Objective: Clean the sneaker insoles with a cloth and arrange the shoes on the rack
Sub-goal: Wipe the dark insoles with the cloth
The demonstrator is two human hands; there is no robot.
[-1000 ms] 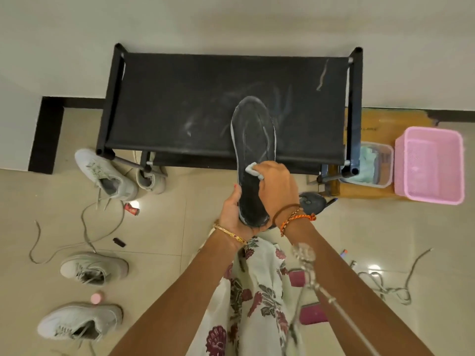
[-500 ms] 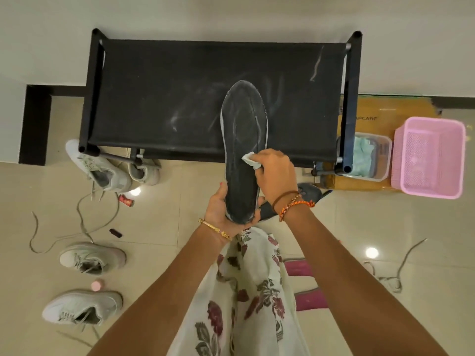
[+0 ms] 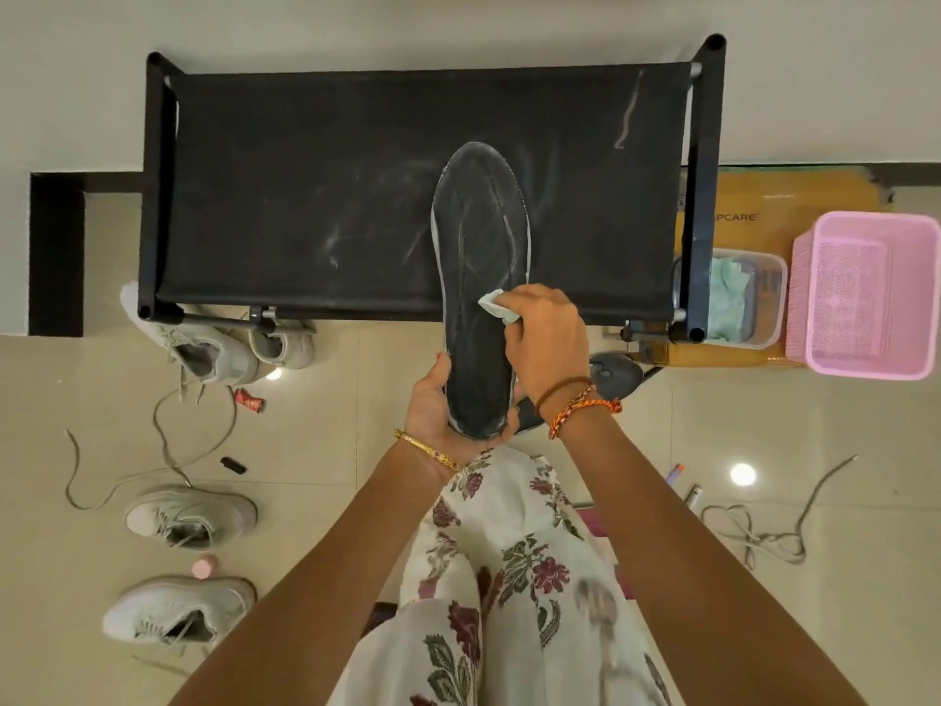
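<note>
Head view: hands meet low in the middle, both forearms reaching forward from the bottom corners.
Left hand point(image 3: 442, 409): palm up under the heel end of the insole point(image 3: 481, 277), fingers and thumb curled round its edges, gripping it; gold bangle at the wrist.
Right hand point(image 3: 547, 338): knuckles up, fingers bent and pinching a small pale cloth point(image 3: 496, 307), pressing it on the insole's right edge about midway along; thread bands at the wrist.
Insole: dark, grey-rimmed, toe pointing away, held over the front bar of the black shoe rack point(image 3: 315, 196).
Rack: fabric shelf with pale smears, against the wall.
Sneakers: one point(image 3: 203, 349) at the rack's left front leg, two more point(image 3: 191, 517) point(image 3: 175, 611) on the floor further left, laces loose.
Right side: pink basket point(image 3: 865, 293) beside a clear tub point(image 3: 738, 298).
</note>
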